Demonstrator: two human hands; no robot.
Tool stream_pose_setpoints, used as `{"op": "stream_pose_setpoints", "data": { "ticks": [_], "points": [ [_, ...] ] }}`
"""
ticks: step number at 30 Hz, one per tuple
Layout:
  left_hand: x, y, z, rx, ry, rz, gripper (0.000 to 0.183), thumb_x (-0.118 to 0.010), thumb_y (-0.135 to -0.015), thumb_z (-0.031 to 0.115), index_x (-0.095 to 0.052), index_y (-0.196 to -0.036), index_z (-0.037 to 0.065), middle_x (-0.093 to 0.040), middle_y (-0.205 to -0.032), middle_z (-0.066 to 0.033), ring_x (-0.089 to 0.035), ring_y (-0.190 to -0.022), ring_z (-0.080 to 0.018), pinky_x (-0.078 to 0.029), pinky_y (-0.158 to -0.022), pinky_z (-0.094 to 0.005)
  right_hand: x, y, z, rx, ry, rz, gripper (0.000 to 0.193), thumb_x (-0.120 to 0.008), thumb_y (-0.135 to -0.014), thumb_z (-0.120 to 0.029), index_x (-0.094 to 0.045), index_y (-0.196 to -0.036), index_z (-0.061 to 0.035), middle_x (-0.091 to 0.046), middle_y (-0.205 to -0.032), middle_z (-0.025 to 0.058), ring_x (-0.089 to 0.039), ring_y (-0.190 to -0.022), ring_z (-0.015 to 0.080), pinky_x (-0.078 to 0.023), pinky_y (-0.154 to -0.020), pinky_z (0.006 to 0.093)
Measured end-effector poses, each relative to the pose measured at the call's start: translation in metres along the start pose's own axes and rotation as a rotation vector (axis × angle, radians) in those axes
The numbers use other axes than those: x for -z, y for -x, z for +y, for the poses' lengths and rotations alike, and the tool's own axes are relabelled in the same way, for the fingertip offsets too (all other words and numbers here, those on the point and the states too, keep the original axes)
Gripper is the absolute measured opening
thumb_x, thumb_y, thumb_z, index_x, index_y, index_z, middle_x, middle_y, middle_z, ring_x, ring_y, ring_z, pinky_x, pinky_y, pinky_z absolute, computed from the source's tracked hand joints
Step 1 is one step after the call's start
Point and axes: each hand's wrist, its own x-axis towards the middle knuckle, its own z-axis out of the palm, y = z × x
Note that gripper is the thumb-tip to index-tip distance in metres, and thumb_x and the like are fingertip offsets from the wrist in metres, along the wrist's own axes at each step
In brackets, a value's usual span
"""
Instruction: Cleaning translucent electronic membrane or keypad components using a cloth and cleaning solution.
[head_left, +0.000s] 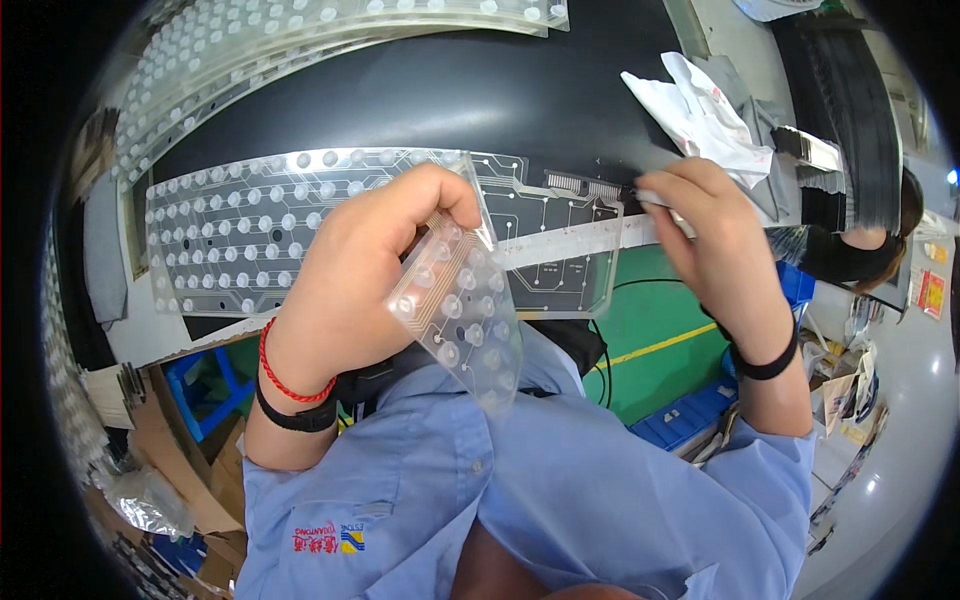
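A clear keyboard membrane [240,215] with rows of whitish rubber domes lies along the front edge of a black work surface. My left hand [350,260] is closed on its upper sheet, thumb and fingers pinching a folded-back flap [460,310] that hangs over the table edge. Under the lifted part shows a lower clear circuit sheet [560,225] with printed traces and a comb-like contact strip. My right hand [715,215] is raised just past that sheet's right end. Its fingers are pinched around a small pale piece, too blurred to name.
Stacked dome sheets [330,25] lie at the back left. A crumpled white wipe [700,115] rests on grey cloth at the right, near a black ribbed stack [840,110]. Blue trays [690,410] stand on the green floor below, and cardboard [180,450] at lower left.
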Motion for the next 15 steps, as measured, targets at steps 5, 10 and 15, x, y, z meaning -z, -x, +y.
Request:
{"op": "stream_pose_setpoints", "data": {
  "ticks": [5, 10, 15],
  "points": [
    [0.000, -0.002, -0.001, -0.044, -0.066, -0.003, 0.009, -0.060, -0.092, 0.006, -0.058, -0.101, 0.002, -0.062, -0.083, -0.0066, -0.057, -0.069, -0.0125, -0.047, -0.064, -0.0262, -0.012, -0.035, -0.027, 0.143, -0.108, 0.056, 0.020, -0.069, -0.082, 0.002, -0.068, -0.102, -0.0012, -0.066, -0.099, 0.0136, -0.065, -0.089, 0.0322, -0.054, -0.078, 0.0385],
    [0.001, 0.002, -0.001, -0.004, -0.035, 0.006, 0.013, -0.061, -0.091, 0.008, -0.058, -0.102, 0.002, -0.062, -0.085, -0.0065, -0.057, -0.070, -0.0127, -0.048, -0.064, -0.0259, -0.010, -0.010, -0.006, 0.112, 0.006, 0.001, 0.024, -0.068, -0.082, 0.004, -0.066, -0.105, -0.0015, -0.064, -0.102, 0.0145, -0.063, -0.094, 0.0341, -0.052, -0.081, 0.0410],
    [0.004, 0.003, -0.001, 0.009, 0.038, -0.025, 0.015, -0.063, -0.090, 0.008, -0.058, -0.103, 0.002, -0.062, -0.085, -0.0065, -0.059, -0.073, -0.0124, -0.049, -0.067, -0.0256, 0.029, 0.005, 0.012, -0.035, 0.018, -0.011, 0.025, -0.067, -0.085, 0.004, -0.067, -0.110, -0.0007, -0.068, -0.097, 0.0132, -0.066, -0.085, 0.0271, -0.053, -0.077, 0.0363]
  ]
}}
